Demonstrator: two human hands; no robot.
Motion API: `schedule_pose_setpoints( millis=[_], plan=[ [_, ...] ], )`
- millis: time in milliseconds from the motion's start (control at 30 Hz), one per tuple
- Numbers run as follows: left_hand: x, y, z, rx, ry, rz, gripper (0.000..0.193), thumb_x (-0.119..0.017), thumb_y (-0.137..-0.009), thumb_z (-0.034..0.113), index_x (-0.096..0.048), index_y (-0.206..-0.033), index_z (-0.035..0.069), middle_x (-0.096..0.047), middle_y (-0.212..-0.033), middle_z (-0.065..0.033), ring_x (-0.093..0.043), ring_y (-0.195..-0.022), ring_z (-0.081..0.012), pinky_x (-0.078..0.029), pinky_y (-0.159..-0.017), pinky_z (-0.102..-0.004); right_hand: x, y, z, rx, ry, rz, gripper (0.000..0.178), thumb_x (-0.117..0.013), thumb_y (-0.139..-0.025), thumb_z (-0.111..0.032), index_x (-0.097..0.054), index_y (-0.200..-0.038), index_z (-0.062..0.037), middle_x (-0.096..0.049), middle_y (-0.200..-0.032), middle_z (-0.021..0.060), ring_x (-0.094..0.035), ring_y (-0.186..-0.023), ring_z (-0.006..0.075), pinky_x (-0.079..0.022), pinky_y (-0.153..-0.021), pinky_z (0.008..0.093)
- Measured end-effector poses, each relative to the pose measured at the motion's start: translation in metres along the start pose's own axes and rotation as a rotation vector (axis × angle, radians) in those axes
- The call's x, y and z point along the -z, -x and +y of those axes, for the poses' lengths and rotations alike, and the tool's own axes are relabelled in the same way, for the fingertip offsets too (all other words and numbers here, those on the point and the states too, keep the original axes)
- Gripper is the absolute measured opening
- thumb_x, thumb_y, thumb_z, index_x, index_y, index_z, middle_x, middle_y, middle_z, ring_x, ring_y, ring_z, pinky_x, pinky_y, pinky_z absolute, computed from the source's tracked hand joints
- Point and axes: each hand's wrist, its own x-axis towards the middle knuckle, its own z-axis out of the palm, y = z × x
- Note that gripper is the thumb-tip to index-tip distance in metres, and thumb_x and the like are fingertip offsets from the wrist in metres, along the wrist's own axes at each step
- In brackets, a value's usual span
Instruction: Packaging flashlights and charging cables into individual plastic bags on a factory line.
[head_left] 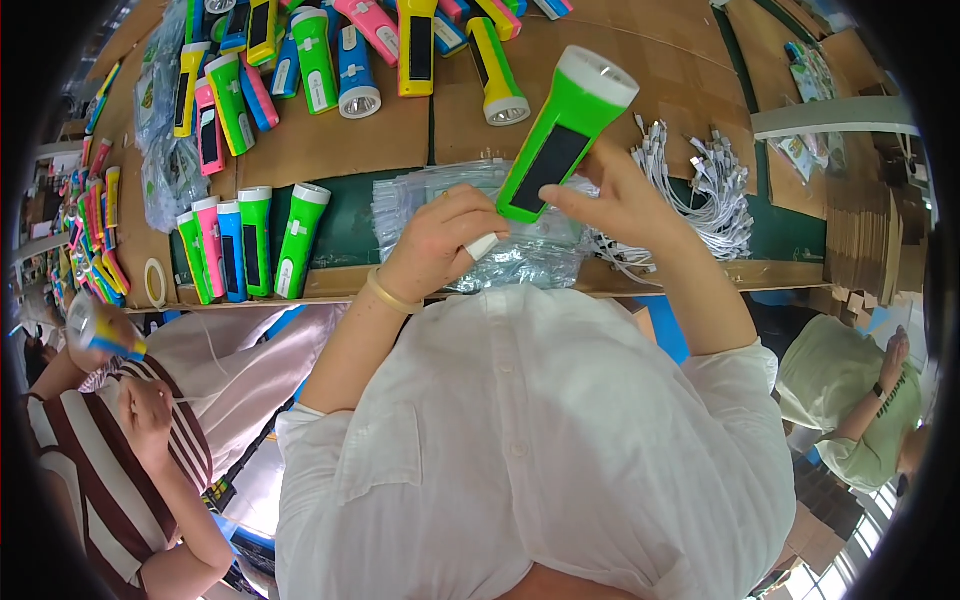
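Note:
My right hand [625, 200] is closed round a green flashlight [552, 150] with a white head and a dark panel along its side. The flashlight is tilted, its lens end pointing up and away to the right. At its tail end are the curled fingers of my left hand [440, 240]. A small white piece [482, 247] shows at that hand's thumb side; whether it is a plug or a cover on the thumb, I cannot tell. Under both hands lies a stack of clear plastic bags [520, 265]. A bundle of white cables [705, 195] rests right of my right hand.
Several upright flashlights [255, 240] stand at the left, near a tape roll [155, 283]. More colourful flashlights [315, 60] lie on cardboard [385, 140] at the back. A person in a striped top [120, 430] works at my left; another in light green [850, 380] is at the right.

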Motion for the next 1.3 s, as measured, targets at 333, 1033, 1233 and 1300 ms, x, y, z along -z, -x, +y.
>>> schedule_pose_setpoints(
  millis=[333,1033,1233,1300],
  plan=[
    [0.0,0.011,0.012,0.079,0.072,0.112,0.016,-0.073,-0.078,-0.003,-0.069,-0.092,0.004,-0.065,-0.091,-0.009,-0.062,-0.087,-0.0275,-0.051,-0.077,-0.0358,0.014,0.019,-0.035,-0.192,0.991,-0.522,0.051,-0.073,-0.081,-0.007,-0.053,-0.128,-0.0031,-0.066,-0.101,0.0195,-0.064,-0.101,0.0388,-0.05,-0.091,0.0465],
    [-0.036,0.007,-0.016,0.095,0.11,0.213,0.024,-0.066,-0.073,-0.007,-0.062,-0.092,0.007,-0.059,-0.095,-0.0104,-0.058,-0.099,-0.0343,-0.048,-0.087,-0.0426,0.131,0.143,0.094,-0.463,1.072,0.345,0.017,-0.074,-0.073,-0.015,-0.065,-0.071,-0.001,-0.063,-0.072,0.024,-0.062,-0.071,0.045,-0.048,-0.063,0.0492],
    [-0.026,0.019,-0.011,0.015,0.126,0.201,0.01,-0.069,-0.084,0.004,-0.063,-0.092,0.006,-0.059,-0.094,-0.0088,-0.058,-0.096,-0.0309,-0.049,-0.085,-0.0414,0.148,0.135,0.11,-0.592,1.228,0.086,0.015,-0.073,-0.079,-0.011,-0.07,-0.085,0.0023,-0.066,-0.074,0.0217,-0.066,-0.072,0.0395,-0.052,-0.065,0.0466],
    [-0.025,0.02,-0.01,-0.012,0.146,0.133,0.01,-0.067,-0.084,0.003,-0.062,-0.093,0.005,-0.059,-0.099,-0.0088,-0.057,-0.1,-0.0309,-0.048,-0.089,-0.0408,0.153,0.133,0.109,-0.635,1.2,0.156,0.013,-0.069,-0.082,-0.01,-0.07,-0.086,0.0016,-0.065,-0.073,0.0216,-0.065,-0.07,0.0393,-0.051,-0.063,0.0469]
  ],
)
